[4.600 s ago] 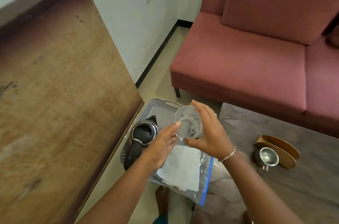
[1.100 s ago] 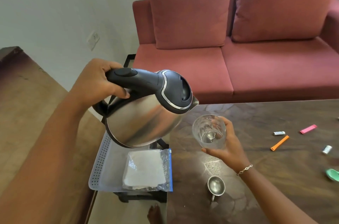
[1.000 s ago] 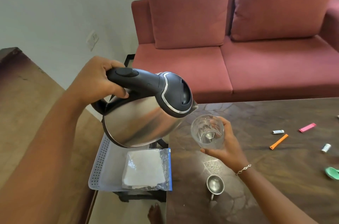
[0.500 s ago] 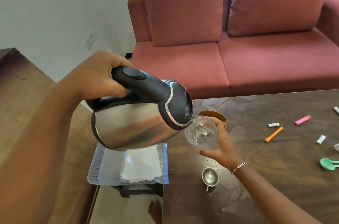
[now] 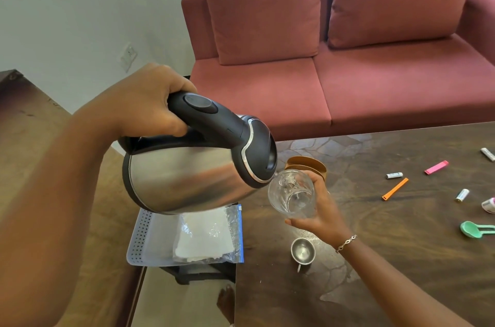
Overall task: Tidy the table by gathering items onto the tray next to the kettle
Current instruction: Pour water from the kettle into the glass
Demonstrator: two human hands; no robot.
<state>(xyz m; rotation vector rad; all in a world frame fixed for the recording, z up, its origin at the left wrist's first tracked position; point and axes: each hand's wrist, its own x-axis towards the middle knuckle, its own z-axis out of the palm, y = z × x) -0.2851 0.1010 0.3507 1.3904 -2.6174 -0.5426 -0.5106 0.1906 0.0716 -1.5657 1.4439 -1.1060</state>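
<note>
My left hand (image 5: 144,104) grips the black handle of a steel kettle (image 5: 187,174), tipped far over so its spout meets the rim of a clear glass (image 5: 292,194). My right hand (image 5: 318,216) holds that glass tilted toward the spout, above the dark table (image 5: 375,259). Under the kettle lies a pale perforated tray (image 5: 147,241) with a zip bag of white paper (image 5: 211,235) in it. On the table stand a small steel cup (image 5: 302,250) and a brown holder (image 5: 305,164).
Small items lie scattered at the table's right: an orange stick (image 5: 395,188), a pink stick (image 5: 436,167), white batteries (image 5: 394,175), a green scoop (image 5: 474,229). A red sofa (image 5: 348,58) stands behind. A wooden board (image 5: 32,166) leans at the left.
Since a second ago the kettle has tipped further, its spout now at the glass rim. Earlier both hands held the glass over the tray with the kettle standing in it.
</note>
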